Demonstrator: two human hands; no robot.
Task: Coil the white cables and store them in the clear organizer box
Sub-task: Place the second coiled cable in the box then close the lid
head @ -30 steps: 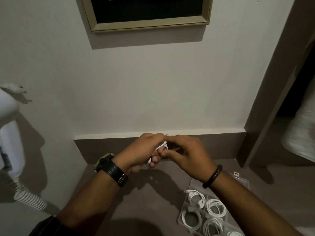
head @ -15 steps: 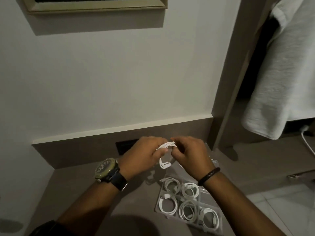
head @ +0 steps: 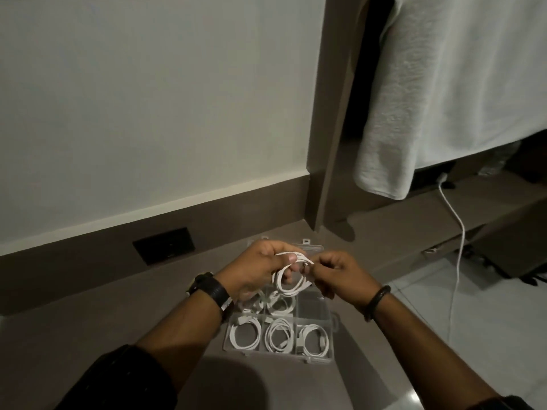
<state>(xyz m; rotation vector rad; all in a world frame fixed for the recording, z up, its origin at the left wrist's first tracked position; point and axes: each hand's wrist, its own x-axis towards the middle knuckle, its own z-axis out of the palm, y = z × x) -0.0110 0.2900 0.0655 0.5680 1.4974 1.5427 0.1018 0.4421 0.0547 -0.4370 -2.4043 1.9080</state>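
Note:
A white cable [head: 291, 276] wound into a small round coil hangs between both hands, just above the clear organizer box [head: 331, 316]. My left hand [head: 260, 269] grips the coil's left and top side. My right hand [head: 337, 275] pinches its right edge with thumb and fingertips. The box sits open on the brown surface, with its lid tilted up behind the hands. Several compartments hold coiled white cables [head: 245, 335]. The far right compartment [head: 313, 303] looks bare. My left hand hides part of the far left compartment.
A dark wall outlet [head: 164, 245] sits in the brown skirting at the left. A grey towel [head: 450, 84] hangs at the upper right beside a brown panel [head: 331, 113]. Another white cable [head: 457, 255] trails down to the tiled floor at the right.
The view has swung down and to the right, bringing the whole box under my hands. The coil has come down closer to the box and its loop is rounder.

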